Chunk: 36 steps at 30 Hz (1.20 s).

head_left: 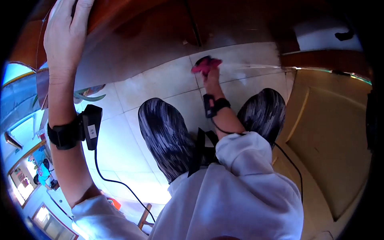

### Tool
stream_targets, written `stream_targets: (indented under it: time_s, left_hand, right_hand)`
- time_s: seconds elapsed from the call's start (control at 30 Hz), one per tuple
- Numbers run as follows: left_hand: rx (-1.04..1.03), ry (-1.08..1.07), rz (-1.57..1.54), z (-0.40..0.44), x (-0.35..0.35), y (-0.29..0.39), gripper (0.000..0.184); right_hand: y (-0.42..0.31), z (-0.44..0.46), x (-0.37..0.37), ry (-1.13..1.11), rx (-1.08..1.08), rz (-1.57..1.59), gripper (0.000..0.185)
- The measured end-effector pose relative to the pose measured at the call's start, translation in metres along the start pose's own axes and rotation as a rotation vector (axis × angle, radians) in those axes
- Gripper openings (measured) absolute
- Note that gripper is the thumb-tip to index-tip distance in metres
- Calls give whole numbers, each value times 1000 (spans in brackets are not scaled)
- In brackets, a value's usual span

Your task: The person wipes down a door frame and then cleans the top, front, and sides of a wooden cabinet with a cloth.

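My left hand (pixel 66 38) lies with its fingers stretched out against the reddish-brown wooden cabinet (pixel 132 44), at the upper left. The fingertips are cut off by the top of the view. Low down between my knees, my right hand (pixel 213 76) is closed on a dark pink cloth (pixel 206 64), which is bunched and slightly blurred. Beneath the cloth are pale floor tiles (pixel 164 78), close to the foot of the cabinet. Whether the cloth touches the tiles or hangs just above them, I cannot tell.
A large brown panel (pixel 328 136), perhaps cardboard, stands at the right. Green plant leaves (pixel 91 97) show beside my left forearm. Black cables run from the devices strapped to both wrists. Another person (pixel 43 174) in a turquoise top is far off at the left.
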<state>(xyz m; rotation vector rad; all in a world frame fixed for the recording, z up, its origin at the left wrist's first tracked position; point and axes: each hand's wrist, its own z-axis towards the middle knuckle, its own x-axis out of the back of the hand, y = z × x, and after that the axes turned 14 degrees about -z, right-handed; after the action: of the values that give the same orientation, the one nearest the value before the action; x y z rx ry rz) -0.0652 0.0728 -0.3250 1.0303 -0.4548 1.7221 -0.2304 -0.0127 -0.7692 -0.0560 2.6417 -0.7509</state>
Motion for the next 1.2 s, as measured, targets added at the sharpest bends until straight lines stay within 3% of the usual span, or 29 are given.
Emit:
stream_targets:
  time_s: [0.03,0.07,0.1,0.23,0.3,0.47,0.57,0.6,0.63,0.7,0.73,0.77,0.83,0.87,0.9,0.97,1.07,1.1,1.13,1.2]
  left_hand:
    - [-34,-7,-51,1,-1,3,34]
    - [-47,-13,-78,0,-4,2,34]
    - [-60,-19,-105,0,-6,0,35]
    - [-67,38,-144,0,-6,1,35]
    - [64,22,-22,1,-2,-7,34]
    - [-41,0,-80,-1,2,6,33]
    - [-55,19,-55,0,1,6,34]
    - [-60,32,-3,0,-1,2,35]
    - [-68,40,-14,-1,-1,-15,35]
    - [-37,-28,120,-2,-5,-53,47]
    - [-44,-27,114,-2,-6,-50,47]
    - [-67,-12,135,-2,-5,-46,46]
    - [-96,54,176,-3,-8,-47,46]
    - [-105,63,173,-1,-7,-44,46]
    - [-91,55,182,-1,-4,-40,47]
    - [-75,29,178,-1,-9,-39,47]
    - [-64,7,169,-1,-8,-36,47]
    - [-71,-3,167,0,-6,-37,47]
    - [-82,-10,160,3,-6,-36,46]
    - [-91,-5,151,2,-6,-36,45]
  right_hand:
    - [-19,-8,-12,74,52,57,24]
    - [-38,-18,-23,-51,131,59,30]
    - [-32,-9,-34,-26,164,68,35]
    - [37,2,-113,-77,200,233,45]
    - [65,13,-115,-166,233,186,45]
    - [-42,-53,-105,-98,-277,347,17]
    - [-115,-45,-74,-36,-97,137,10]
    - [-145,-74,-75,59,10,138,18]
    - [-162,-83,-66,49,208,120,38]
    - [-183,-95,-64,75,638,89,60]
    - [-181,-88,-64,81,643,94,60]
    - [-171,-74,-66,342,952,-220,65]
    - [-129,-58,-70,667,1204,-684,70]
    - [-102,-63,-75,715,1167,-813,71]
    - [-88,-74,-79,323,869,-480,73]
    - [-89,-94,-79,-40,542,-158,75]
    - [-139,-111,-88,158,862,-160,77]
    - [-158,-113,-93,335,1097,-324,77]
    - [-177,-131,-100,349,1107,-317,77]
    - [-201,-172,-111,603,1414,-667,69]
